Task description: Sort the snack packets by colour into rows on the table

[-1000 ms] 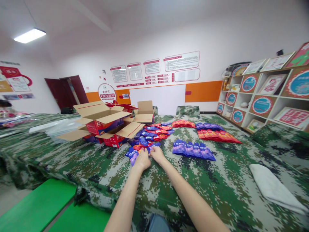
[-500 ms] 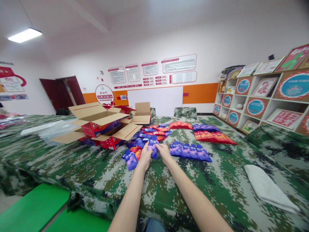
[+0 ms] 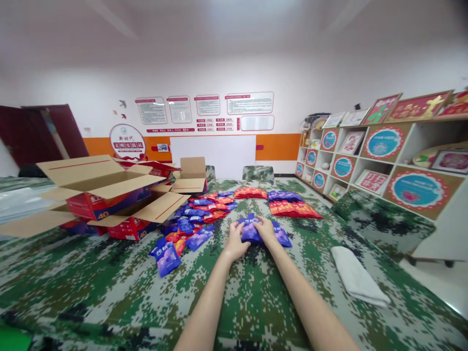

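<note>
Both my hands hold one purple packet (image 3: 250,230) over the near row of purple packets (image 3: 282,236) on the camouflage-covered table (image 3: 109,292). My left hand (image 3: 236,243) grips its left edge and my right hand (image 3: 265,230) grips its right edge, fingers closed on it. Left of my hands lies a loose heap of purple and red packets (image 3: 199,214). One purple packet (image 3: 165,254) lies apart at the near left of that heap.
Open cardboard boxes (image 3: 106,195) stand at the left. Rows of red packets (image 3: 292,209) and purple packets (image 3: 283,196) lie farther back. A folded white cloth (image 3: 356,275) lies at the right. Shelves with framed signs (image 3: 380,156) line the right wall.
My hands lifted a purple packet out of the heap and carried it right, onto the near purple row. The camera has turned right.
</note>
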Available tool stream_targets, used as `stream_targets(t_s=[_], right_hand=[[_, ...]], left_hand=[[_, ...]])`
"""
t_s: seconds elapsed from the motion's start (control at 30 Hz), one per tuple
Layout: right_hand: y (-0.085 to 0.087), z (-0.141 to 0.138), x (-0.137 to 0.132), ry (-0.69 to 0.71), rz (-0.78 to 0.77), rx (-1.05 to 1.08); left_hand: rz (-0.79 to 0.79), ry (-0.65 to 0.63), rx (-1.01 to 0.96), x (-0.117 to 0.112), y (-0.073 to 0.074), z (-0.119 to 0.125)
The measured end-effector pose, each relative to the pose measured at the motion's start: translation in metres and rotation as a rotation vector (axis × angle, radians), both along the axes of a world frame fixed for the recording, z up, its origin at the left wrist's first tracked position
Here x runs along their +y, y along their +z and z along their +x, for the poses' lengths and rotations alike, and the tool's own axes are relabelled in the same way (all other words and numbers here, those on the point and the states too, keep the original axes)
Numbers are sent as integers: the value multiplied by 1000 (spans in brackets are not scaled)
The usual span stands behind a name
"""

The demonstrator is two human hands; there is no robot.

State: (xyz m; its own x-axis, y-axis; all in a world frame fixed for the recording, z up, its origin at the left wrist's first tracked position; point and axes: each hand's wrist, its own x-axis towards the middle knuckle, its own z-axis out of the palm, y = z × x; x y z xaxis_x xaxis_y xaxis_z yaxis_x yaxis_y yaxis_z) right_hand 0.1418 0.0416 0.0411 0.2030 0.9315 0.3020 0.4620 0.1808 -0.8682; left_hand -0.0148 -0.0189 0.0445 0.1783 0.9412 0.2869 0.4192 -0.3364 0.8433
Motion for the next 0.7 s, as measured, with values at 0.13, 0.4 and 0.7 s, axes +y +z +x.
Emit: stream_targets(t_s=[0.13, 0.4, 0.7], right_hand=[[-6, 21, 5, -41, -7, -163], [-3, 21, 5, -72, -35, -520], [-9, 10, 9, -46, -118, -749]], left_hand=[[48, -17, 81, 9, -4, 16], [119, -11, 280, 20, -7, 19], [95, 49, 463, 22, -9, 14]])
